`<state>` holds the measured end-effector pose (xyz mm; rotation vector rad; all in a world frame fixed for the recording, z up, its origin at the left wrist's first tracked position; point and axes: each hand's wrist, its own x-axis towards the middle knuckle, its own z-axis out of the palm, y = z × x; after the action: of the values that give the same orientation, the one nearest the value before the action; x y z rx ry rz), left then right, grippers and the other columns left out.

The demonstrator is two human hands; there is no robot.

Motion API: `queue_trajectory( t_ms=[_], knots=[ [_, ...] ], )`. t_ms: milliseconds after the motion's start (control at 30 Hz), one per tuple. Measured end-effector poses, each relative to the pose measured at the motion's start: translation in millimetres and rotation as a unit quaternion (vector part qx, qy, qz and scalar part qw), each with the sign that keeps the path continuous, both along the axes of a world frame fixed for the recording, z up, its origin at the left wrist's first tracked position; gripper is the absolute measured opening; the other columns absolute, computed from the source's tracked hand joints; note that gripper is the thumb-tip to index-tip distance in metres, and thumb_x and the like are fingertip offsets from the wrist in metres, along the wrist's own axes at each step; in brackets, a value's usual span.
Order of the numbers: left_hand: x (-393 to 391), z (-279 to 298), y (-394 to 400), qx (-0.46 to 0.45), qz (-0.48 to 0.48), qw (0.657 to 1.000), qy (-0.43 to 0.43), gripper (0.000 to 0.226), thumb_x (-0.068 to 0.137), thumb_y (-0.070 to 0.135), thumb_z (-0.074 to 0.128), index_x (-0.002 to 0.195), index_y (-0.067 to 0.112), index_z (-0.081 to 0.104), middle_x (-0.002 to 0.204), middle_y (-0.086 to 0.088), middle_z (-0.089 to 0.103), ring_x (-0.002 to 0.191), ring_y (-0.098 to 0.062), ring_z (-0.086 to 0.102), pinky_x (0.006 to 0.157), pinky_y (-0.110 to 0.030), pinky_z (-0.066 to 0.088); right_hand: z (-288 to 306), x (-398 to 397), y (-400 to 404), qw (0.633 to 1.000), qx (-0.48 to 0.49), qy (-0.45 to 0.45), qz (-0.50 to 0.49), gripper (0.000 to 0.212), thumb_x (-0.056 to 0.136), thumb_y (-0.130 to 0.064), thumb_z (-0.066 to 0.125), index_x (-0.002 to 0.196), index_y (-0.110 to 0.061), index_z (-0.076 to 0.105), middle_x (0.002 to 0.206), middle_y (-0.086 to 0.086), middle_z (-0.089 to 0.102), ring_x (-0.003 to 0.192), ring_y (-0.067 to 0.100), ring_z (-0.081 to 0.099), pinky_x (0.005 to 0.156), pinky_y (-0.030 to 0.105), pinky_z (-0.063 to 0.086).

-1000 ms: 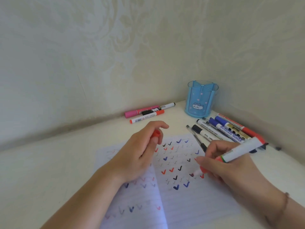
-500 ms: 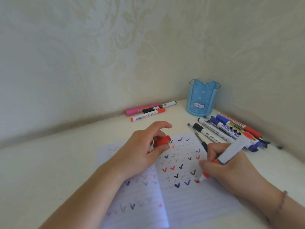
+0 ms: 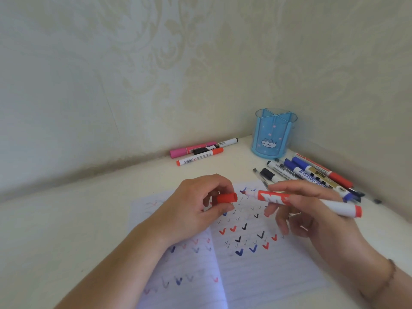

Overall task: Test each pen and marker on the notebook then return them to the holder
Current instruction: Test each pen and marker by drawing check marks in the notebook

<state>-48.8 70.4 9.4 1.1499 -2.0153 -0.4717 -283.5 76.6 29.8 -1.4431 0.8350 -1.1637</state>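
1. Fingers of my left hand (image 3: 196, 210) curl round the little red cap (image 3: 227, 198). Its open end faces right, and it sits pinched between my thumb and fingers.
2. My right hand (image 3: 312, 210) holds the red marker (image 3: 301, 200) by the middle of its body. My top finger and thumb pinch it; my other fingers hang loose below.
3. Marker and cap are both up in the air over the notebook (image 3: 256, 264). The marker's wet tip points at the cap, close but not touching.
4. I think the marker is light and hard, and a bit smooth, so I should hold it near the middle and keep it level.
5. The cap is tiny and could slip, so a firm pinch on its sides feels best.
6. The blue holder (image 3: 275, 134) stands in the corner, well apart from my hands. Other markers lie on the table near it.
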Motion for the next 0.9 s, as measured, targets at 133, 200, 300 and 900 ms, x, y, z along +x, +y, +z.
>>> queue_trajectory(
  t_ms=[133, 200, 300, 900],
  knots=[
    [-4, 1, 1, -0.023, -0.021, 0.999, 0.035, 0.021, 0.082, 0.019, 0.077, 0.098, 0.025, 0.065, 0.091, 0.014, 0.066, 0.076, -0.010, 0.060, 0.070, -0.020, 0.049, 0, 3, 1, 1.000, 0.025, 0.008, 0.003, 0.010, 0.072, -0.014, 0.059, 0.074, -0.021, 0.065, 0.075, 0.022, 0.071, 0.045, 0.027, 0.050, 0.040, 0.021, 0.026],
    [-4, 1, 1, -0.027, -0.030, 0.998, 0.048, 0.020, 0.083, 0.017, 0.076, 0.098, 0.022, 0.066, 0.090, 0.013, 0.067, 0.075, -0.009, 0.061, 0.070, -0.017, 0.048, -1, 2, 1, 1.000, 0.027, 0.008, 0.002, 0.005, 0.070, -0.016, 0.063, 0.073, -0.019, 0.065, 0.077, 0.022, 0.072, 0.044, 0.027, 0.051, 0.040, 0.022, 0.026],
    [-4, 0, 1, -0.026, -0.041, 0.997, 0.062, 0.021, 0.083, 0.018, 0.076, 0.100, 0.024, 0.067, 0.091, 0.014, 0.068, 0.078, -0.010, 0.063, 0.073, -0.017, 0.048, 2, 1, 0, 1.000, 0.024, 0.013, 0.004, 0.010, 0.066, -0.019, 0.074, 0.075, -0.018, 0.068, 0.079, 0.021, 0.073, 0.043, 0.027, 0.052, 0.041, 0.023, 0.026],
    [-15, 2, 10, 0.018, -0.049, 0.985, 0.163, 0.016, 0.087, 0.004, 0.068, 0.098, 0.013, 0.075, 0.071, 0.011, 0.066, 0.049, -0.011, 0.062, 0.053, -0.023, 0.051, -4, 8, 8, 0.999, -0.034, 0.018, 0.007, 0.024, 0.074, -0.039, 0.075, 0.079, -0.016, 0.071, 0.085, 0.015, 0.076, 0.038, 0.024, 0.053, 0.041, 0.018, 0.038]
  ],
)
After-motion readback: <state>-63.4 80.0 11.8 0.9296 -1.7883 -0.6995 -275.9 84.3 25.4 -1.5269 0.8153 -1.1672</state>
